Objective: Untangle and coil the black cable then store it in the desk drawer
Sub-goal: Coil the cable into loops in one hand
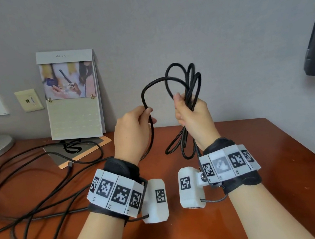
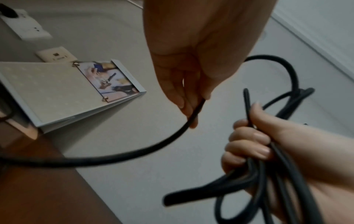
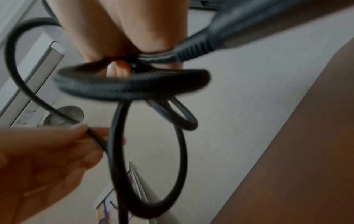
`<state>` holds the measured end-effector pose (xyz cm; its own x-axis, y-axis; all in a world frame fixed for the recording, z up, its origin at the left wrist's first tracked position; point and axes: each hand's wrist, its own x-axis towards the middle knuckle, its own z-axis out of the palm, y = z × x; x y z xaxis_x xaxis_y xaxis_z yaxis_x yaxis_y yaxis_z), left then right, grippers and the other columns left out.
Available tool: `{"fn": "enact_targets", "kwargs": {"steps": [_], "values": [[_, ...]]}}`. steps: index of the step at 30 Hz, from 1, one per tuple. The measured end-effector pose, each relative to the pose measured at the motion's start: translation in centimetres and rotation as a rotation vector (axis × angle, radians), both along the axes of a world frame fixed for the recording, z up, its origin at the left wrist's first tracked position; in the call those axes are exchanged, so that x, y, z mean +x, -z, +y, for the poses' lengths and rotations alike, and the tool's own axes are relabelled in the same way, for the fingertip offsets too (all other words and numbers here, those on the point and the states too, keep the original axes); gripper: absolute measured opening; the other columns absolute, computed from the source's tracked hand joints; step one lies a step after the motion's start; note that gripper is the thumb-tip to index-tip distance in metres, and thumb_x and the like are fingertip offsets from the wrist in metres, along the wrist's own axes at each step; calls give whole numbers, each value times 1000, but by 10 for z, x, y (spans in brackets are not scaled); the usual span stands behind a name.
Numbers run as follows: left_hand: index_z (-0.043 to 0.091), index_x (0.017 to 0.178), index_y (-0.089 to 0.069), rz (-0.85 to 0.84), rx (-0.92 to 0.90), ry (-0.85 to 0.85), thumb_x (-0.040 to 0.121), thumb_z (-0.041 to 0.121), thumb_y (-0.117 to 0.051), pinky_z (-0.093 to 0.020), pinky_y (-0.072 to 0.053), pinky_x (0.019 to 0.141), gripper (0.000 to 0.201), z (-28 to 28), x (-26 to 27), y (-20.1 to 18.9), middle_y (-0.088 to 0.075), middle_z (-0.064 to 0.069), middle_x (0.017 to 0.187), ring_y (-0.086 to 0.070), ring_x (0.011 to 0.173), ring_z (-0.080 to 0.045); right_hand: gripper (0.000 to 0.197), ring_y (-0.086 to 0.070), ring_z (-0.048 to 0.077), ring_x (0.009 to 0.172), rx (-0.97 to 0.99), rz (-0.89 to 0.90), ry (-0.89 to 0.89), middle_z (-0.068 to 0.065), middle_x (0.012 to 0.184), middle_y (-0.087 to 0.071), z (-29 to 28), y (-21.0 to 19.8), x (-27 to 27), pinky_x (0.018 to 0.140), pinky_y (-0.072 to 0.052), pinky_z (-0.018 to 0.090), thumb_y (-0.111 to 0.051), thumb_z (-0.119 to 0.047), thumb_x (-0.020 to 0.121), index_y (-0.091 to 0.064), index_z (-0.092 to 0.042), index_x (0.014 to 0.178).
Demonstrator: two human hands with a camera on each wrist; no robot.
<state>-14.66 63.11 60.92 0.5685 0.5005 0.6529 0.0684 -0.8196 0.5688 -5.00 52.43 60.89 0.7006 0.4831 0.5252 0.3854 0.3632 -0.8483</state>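
Above the desk (image 1: 274, 162) I hold both hands raised in front of the grey wall. My right hand (image 1: 192, 113) has its grip clamped round a bundle of cable (image 1: 184, 79) loops, fingers curled tight, with loops standing above the fist and more hanging below it toward the wrist. My left hand (image 1: 133, 127) has its grip pinched on a single strand of that cable, which arcs up from the fingers and across into the bundle; the left wrist view shows thumb and fingertips (image 2: 188, 109) closed on the strand. Below the left hand the strand drops toward the desk. Further left on the desk lie other dark cords (image 1: 41, 201), and a calendar (image 1: 72, 96) stands against the wall.
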Motion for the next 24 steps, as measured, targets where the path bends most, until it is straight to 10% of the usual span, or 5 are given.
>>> {"fn": "enact_targets", "kwargs": {"steps": [4,11,24], "values": [[5,84,-63,30,18,77,97,14,-44,-30,-44,63,25,-10,-1,-2,-65,-1,69,-57,63,-14,22,-51,-1,51,-84,-131,3,-14,52,-53,5,3,-8,56,-41,15,-63,-21,88,-54,-21,68],[16,104,-64,64,23,200,93,19,-53,-33,-50,67,15,-16,-2,-1,-69,-5,67,-65,66,-21,20,-66,17,81,-61,-71,68,10,86,-68,8,5,-6,76,-53,27,-74,-23,79,-60,-14,91],[28,144,-32,89,48,257,90,20,-59,-30,-51,71,61,-20,0,2,-70,-5,73,-63,62,-16,17,-61,-1,57,-74,2,-17,-10,59,-64,-2,0,-5,58,-48,12,-74,-13,78,-59,-12,69]]}}
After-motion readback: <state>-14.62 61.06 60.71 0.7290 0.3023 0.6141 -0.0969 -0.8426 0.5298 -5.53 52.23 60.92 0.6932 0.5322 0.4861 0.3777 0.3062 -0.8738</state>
